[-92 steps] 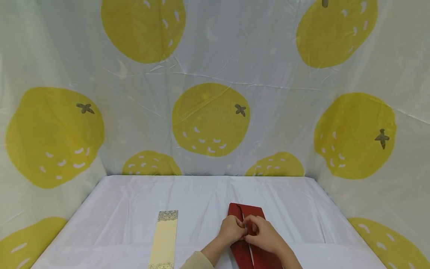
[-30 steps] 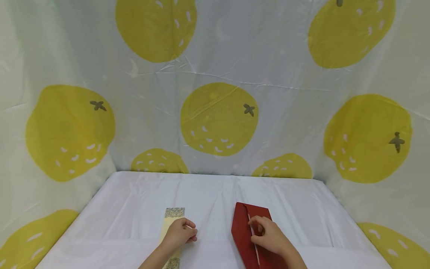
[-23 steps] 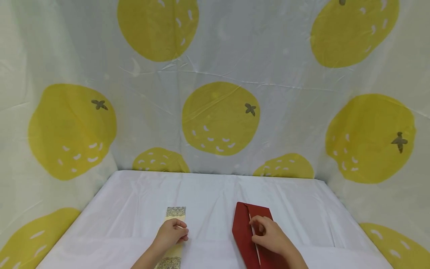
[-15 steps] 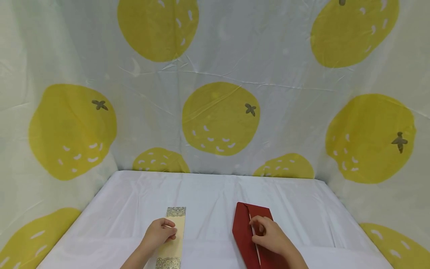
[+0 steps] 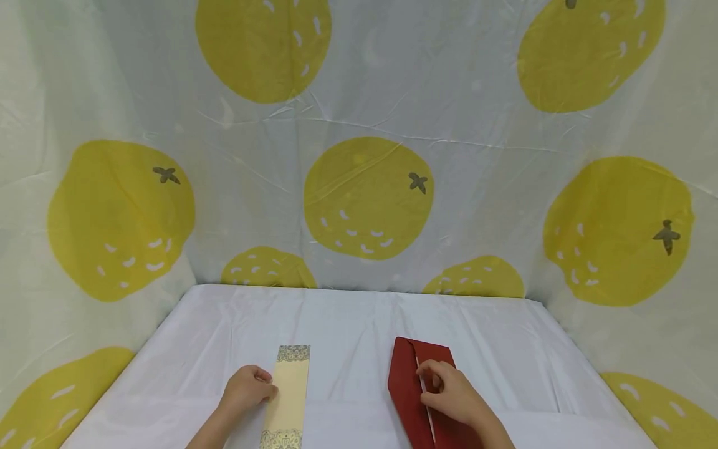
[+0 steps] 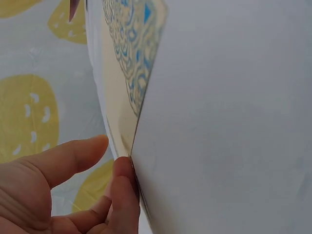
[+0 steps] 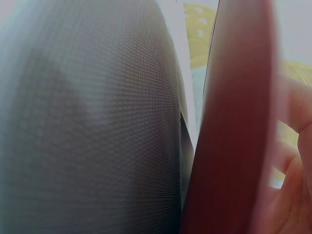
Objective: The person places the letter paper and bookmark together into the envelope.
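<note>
A long cream card with patterned bands at both ends lies on the white cloth. My left hand is at its left long edge. In the left wrist view the fingertips touch the edge of the card, while the thumb is spread apart from them. To the right lies a red envelope with a white line along its long opening. My right hand holds the envelope at that opening, thumb and index finger curled at the edge. The right wrist view shows fingers behind the red flap.
The white cloth covers the table, its back edge meeting a curtain printed with yellow fruit. Curtain also stands on both sides. A grey textured surface fills the left of the right wrist view.
My left hand has left the red envelope, passed over the card and moved left to its left edge. The right hand stays at the envelope.
</note>
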The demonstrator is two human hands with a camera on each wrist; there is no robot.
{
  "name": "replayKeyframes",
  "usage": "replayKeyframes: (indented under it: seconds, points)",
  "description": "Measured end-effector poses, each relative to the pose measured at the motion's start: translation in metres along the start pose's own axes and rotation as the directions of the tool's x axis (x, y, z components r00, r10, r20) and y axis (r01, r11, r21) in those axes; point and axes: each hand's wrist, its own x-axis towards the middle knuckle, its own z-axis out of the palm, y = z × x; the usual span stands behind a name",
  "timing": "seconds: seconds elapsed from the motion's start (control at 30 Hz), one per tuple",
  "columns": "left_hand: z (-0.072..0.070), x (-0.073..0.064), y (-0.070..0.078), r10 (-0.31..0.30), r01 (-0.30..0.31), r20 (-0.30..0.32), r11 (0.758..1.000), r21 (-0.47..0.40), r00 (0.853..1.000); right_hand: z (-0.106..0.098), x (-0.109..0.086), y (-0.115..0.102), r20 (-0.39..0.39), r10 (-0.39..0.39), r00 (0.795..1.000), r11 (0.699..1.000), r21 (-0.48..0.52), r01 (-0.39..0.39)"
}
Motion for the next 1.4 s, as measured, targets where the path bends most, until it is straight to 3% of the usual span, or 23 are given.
replayKeyframes:
  seconds: [0.3,0.5,0.77,0.9,1.1,1.4]
  points:
    - [0.003,0.003,0.001,0.01,-0.016,0.032,0.981,0.192,0.999,0.0,0.0,0.0,0.008,0.009,1.0,1.0,0.003,-0.009]
    - [0.007,0.004,0.005,0.014,-0.025,0.038,0.947,0.321,0.999,-0.001,0.001,-0.001,0.008,0.007,1.0,1.0,-0.002,-0.007]
    - [0.009,0.002,0.01,-0.018,0.004,0.035,0.935,0.355,0.999,0.0,0.0,0.0,0.007,0.01,1.0,1.0,-0.001,-0.01]
    - [0.007,0.003,0.006,-0.022,0.011,0.033,0.953,0.304,0.999,0.0,0.0,0.0,0.006,0.01,1.0,1.0,-0.007,-0.01]
    - [0.003,0.004,0.004,0.0,-0.004,0.036,0.995,0.1,0.999,0.0,-0.001,-0.001,0.013,0.013,1.0,1.0,0.001,-0.013]
    - [-0.004,0.002,0.009,-0.026,0.033,0.061,0.992,-0.12,0.998,-0.001,-0.001,-0.001,0.007,0.01,1.0,1.0,-0.001,-0.01]
